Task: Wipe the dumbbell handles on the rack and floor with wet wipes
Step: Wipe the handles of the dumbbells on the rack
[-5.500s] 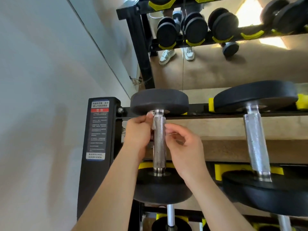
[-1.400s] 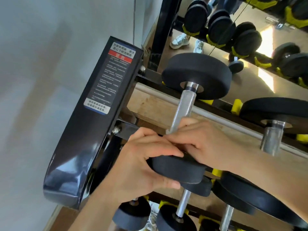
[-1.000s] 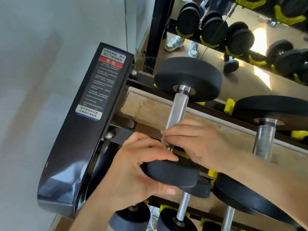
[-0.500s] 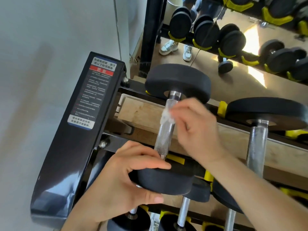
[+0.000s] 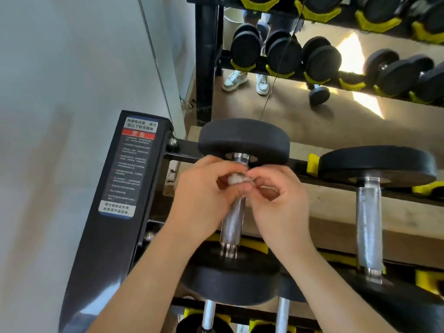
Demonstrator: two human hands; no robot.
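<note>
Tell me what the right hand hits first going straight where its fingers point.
The right hand pinches the crumpled white wet wipe; next, likely, the knurled steel dumbbell handle behind it.

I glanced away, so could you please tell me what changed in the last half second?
The left hand let go of the near head and moved up to the wipe, pinching it with the right hand at the top of the handle. The dumbbell stayed on the rack.
</note>
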